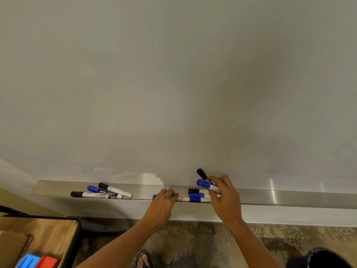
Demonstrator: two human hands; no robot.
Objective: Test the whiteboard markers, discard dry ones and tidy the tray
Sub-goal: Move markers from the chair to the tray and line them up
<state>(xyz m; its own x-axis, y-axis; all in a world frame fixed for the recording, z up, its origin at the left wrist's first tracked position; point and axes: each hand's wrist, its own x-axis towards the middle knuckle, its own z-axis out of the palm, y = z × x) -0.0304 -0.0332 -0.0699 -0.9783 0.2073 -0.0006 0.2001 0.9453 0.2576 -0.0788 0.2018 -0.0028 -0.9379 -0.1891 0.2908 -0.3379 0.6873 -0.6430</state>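
1. The whiteboard [173,84] is bare of ink; any test stroke belongs on it, just above the tray [289,198].
2. The tray holds three loose markers [100,191] at its left and a neater row [199,195] at centre, capped.
3. The right hand [226,198] grips a blue-capped marker [207,185] and a black-capped marker [201,174]; best lay them parallel to the row.
4. The left hand [164,202] curls over a blue-ended marker [182,199] on the front edge; steady it there.
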